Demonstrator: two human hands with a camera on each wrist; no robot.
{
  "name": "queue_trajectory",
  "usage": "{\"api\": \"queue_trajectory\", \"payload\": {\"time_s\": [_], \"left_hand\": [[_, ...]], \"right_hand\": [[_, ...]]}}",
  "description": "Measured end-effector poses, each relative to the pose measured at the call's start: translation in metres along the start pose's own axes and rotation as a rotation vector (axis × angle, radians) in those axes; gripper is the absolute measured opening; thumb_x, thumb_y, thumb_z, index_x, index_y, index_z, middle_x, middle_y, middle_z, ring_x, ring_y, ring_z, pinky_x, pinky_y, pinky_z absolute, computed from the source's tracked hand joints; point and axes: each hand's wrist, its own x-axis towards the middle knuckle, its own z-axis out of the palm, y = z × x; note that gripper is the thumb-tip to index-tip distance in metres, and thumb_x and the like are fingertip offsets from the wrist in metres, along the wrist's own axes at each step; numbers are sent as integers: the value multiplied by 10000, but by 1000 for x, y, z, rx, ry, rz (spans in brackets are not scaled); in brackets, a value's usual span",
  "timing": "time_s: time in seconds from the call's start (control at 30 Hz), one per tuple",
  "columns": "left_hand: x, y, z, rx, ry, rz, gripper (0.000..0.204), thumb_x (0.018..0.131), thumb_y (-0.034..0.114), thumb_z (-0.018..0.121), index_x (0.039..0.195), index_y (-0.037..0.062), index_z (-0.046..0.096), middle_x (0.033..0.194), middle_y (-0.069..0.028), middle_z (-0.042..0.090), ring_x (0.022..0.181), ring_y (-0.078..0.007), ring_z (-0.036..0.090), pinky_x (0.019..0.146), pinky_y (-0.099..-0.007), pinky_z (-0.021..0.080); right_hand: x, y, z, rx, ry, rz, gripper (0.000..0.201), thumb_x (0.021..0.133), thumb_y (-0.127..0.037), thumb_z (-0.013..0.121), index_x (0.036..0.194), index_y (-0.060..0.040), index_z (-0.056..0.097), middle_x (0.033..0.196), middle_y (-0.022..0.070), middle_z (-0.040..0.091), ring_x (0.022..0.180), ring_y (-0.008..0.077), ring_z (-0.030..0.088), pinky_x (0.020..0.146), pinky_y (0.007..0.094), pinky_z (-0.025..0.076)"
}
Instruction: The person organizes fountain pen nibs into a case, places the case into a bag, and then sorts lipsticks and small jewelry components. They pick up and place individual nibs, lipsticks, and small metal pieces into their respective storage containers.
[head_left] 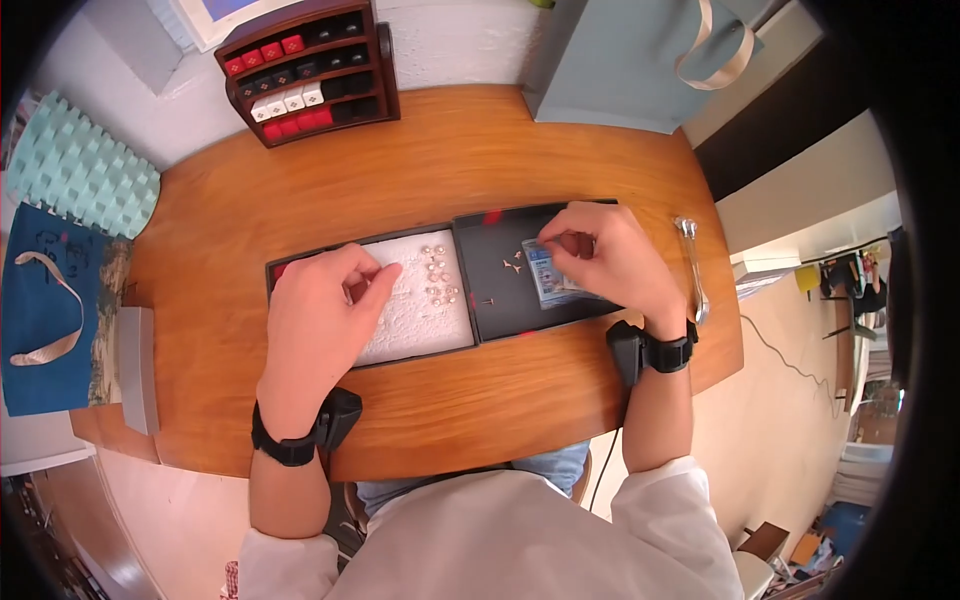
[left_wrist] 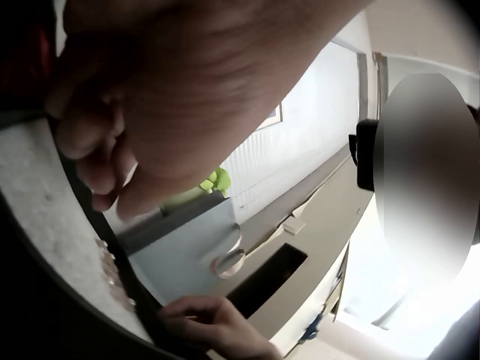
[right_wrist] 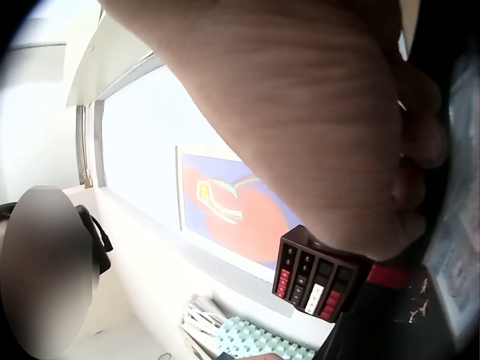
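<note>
A flat black open box holds a white foam insert (head_left: 405, 315) in its left half, with several small round shiny pieces (head_left: 438, 275) in rows on it. Over the insert hovers my left hand (head_left: 325, 305), its fingers loosely curled and nothing visible in them. My right hand (head_left: 615, 255) is above the black right half (head_left: 500, 315), fingertips bent together right at the upper corner of a clear plastic packet (head_left: 545, 275) with a blue printed label. I cannot tell whether it pinches anything. Several tiny gold-coloured pieces (head_left: 512, 265) lie beside the packet.
A metal wrench-like tool (head_left: 690, 265) lies right of the box. At the table's back stand a dark wooden rack (head_left: 390, 60) of red, black and white blocks and a blue-grey paper bag (head_left: 610, 70). A mint textured object (head_left: 85, 165) and blue bag (head_left: 50, 350) stand left.
</note>
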Motion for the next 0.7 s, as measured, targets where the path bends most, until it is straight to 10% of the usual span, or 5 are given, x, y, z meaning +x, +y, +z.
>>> {"api": "queue_trajectory", "payload": {"time_s": [0.4,0.7], "left_hand": [[-1,-2,4,212,58,81,221,945,148,863,860,-24,752,704,-146,709,581,-263,625,594,-363,492],[-14,26,9,-442,-148,88,251,982,82,864,1227,48,819,941,-27,810,611,-44,558,559,-218,437]], "right_hand": [[0,-13,13,-68,-99,-142,134,858,-47,849,988,-37,822,863,120,703,765,299,668,699,400,540],[-2,-56,46,467,135,-414,177,895,84,849,1033,-23,825,842,16,690,677,97,538,584,277,407]]}}
